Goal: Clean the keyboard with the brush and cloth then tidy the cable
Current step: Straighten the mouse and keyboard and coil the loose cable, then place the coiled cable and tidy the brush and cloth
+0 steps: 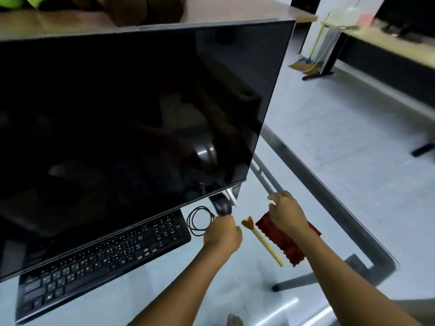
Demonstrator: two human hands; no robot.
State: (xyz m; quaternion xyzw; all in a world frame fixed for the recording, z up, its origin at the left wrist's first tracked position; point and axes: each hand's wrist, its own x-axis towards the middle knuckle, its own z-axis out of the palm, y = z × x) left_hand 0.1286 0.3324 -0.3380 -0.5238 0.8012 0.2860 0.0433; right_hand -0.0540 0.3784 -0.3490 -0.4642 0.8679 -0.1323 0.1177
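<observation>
Cable (200, 220) lay coiled on counter (117, 307) between keyboard (106, 252) and mouse (222, 205): thin, limp, light; judged best taken across the loops. Left grip (222, 234) curled at it, hold unclear. Right grip (286, 212) over cloth (286, 243), beside brush (262, 242); closure unclear.

Black keyboard (106, 255), coiled cable (196, 220), brush (263, 241) and red cloth (284, 245) on glass desk (164, 290)
</observation>
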